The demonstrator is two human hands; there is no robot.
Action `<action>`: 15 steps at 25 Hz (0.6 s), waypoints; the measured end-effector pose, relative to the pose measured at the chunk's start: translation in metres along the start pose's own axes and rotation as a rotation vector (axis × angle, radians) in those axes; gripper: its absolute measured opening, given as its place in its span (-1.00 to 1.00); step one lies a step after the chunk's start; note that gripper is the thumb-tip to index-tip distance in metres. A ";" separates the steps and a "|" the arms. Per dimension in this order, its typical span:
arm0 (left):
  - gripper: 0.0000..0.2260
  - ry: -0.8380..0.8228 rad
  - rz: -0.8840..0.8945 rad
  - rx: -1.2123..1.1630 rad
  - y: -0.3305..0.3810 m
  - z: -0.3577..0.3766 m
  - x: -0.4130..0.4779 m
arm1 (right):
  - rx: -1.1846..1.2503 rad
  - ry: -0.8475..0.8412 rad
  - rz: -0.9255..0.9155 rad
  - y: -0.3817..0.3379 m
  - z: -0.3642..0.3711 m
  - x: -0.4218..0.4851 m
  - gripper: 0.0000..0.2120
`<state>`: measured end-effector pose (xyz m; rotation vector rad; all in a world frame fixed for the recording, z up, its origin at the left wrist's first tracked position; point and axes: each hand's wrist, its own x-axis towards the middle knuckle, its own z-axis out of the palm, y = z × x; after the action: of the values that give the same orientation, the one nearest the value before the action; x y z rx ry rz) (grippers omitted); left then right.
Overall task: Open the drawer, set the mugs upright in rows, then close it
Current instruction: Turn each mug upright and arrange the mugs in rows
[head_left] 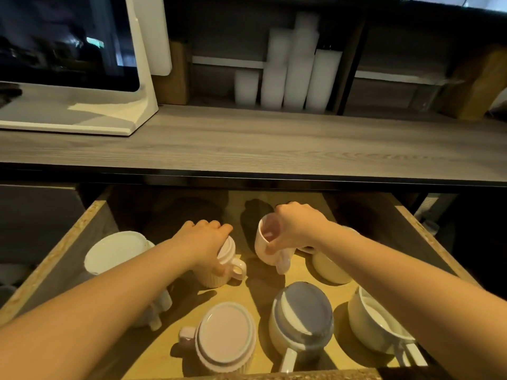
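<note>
Left hand [204,237] curls over an inverted ribbed mug [216,272]. At its 3 o'clock, right hand [296,229] grips a tilted mug [267,244].

1 wide-angle view from the person's head looks forward and down, close over the open drawer [50,263]. The bench [247,141] crosses its upper half.

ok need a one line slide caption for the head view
Open drawer: left hand grips an upside-down ribbed mug, right hand holds a tilted pink mug.
</note>
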<state>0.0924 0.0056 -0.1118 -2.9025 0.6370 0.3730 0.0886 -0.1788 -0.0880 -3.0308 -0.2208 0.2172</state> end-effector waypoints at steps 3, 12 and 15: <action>-0.22 -0.014 0.004 -0.007 -0.003 0.004 0.001 | -0.008 -0.042 0.002 0.001 0.009 0.009 -0.51; -0.23 0.030 0.022 -0.078 -0.003 0.004 0.001 | -0.012 0.010 0.063 0.010 0.021 0.009 -0.44; -0.24 0.050 0.016 -0.135 -0.007 0.003 -0.001 | -0.064 0.053 0.014 0.008 0.008 0.000 -0.42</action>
<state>0.0933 0.0129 -0.1140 -3.0460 0.6673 0.3595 0.0888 -0.1863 -0.0964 -3.0981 -0.2066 0.1338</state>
